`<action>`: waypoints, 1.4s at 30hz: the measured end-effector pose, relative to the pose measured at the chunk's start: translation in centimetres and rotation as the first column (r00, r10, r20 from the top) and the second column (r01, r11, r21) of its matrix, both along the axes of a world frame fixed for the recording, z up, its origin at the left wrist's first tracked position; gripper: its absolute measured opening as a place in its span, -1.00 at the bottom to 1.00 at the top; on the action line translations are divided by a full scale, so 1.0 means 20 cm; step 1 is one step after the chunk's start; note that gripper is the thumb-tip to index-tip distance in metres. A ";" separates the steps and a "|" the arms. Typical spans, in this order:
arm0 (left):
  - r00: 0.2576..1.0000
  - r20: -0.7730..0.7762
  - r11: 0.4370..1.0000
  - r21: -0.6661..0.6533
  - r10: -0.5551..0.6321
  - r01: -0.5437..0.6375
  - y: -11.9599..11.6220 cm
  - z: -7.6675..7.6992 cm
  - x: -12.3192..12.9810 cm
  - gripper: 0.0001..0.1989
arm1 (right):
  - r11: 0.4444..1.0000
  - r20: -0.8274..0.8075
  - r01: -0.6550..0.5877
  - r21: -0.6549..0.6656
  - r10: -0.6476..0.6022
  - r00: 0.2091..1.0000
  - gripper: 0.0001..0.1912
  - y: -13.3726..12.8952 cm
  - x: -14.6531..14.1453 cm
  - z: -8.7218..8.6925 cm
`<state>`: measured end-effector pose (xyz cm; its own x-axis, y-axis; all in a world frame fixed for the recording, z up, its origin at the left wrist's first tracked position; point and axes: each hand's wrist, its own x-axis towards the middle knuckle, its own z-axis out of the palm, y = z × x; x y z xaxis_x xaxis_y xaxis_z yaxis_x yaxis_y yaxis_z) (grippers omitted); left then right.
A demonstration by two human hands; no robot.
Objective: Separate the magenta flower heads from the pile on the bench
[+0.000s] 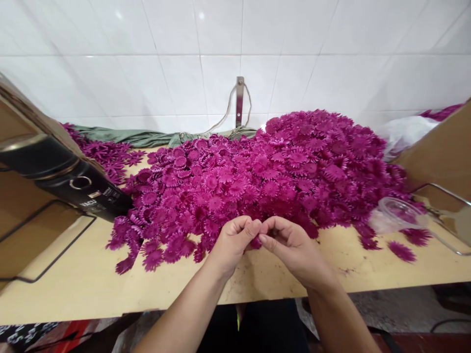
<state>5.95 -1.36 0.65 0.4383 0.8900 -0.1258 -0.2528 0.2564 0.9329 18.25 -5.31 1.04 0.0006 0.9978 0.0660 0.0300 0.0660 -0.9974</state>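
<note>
A large heap of magenta artificial flower heads (257,171) covers the middle of the wooden table (176,289). In front of the heap, my left hand (237,240) and my right hand (287,242) meet with their fingertips close together. The left thumb and fingers are pinched, and a bit of magenta shows just beneath them. On the right, thumb and index finger are also drawn together by the left fingertips. Fingers largely hide whatever lies between the two hands.
A black vacuum bottle (84,186) leans at the left beside a cardboard box (33,220). At the right are a clear plastic cup (401,213), another box (441,157) and a white plastic bag (406,132). Green cloth (136,136) lies along the tiled wall.
</note>
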 end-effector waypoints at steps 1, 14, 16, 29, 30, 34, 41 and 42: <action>1.000 0.022 1.000 -0.012 -0.001 0.001 0.00 0.00 0.00 -0.46 | 1.000 0.015 -0.011 0.000 0.011 1.000 -0.76 0.00 0.00 0.00; 0.999 -0.023 0.993 0.111 -0.029 0.031 -0.01 0.01 -0.02 -0.43 | 0.978 0.260 0.092 0.188 -0.139 0.955 -0.82 -0.02 -0.07 0.03; 0.999 -0.037 0.988 0.156 0.006 -0.001 -0.02 0.02 -0.03 -0.42 | 0.927 0.345 0.196 0.320 -0.307 0.887 -0.83 0.00 -0.04 0.02; 0.983 -0.086 0.967 0.216 0.160 -0.138 0.05 0.07 -0.16 -0.65 | 0.931 -0.158 0.364 -0.018 -0.363 0.918 -0.67 0.07 0.07 0.01; 0.983 -0.105 0.969 0.211 0.154 -0.129 0.05 0.07 -0.16 -0.67 | 0.948 -0.219 0.312 -0.059 -0.317 0.923 -0.65 0.07 0.04 0.01; 0.964 -0.154 0.961 0.207 0.217 -0.184 0.05 0.06 -0.17 -0.75 | 0.973 -0.350 0.202 -0.108 -0.228 0.909 -0.63 0.07 0.02 0.00; 0.951 -0.235 0.936 0.333 0.201 -0.116 0.08 0.05 -0.20 -0.74 | 0.970 -0.345 0.185 -0.157 -0.229 0.910 -0.56 0.09 0.01 0.02; 0.949 -0.244 0.931 0.351 0.199 -0.105 0.08 0.05 -0.20 -0.73 | 0.974 -0.338 0.165 -0.158 -0.211 0.917 -0.56 0.09 0.01 0.01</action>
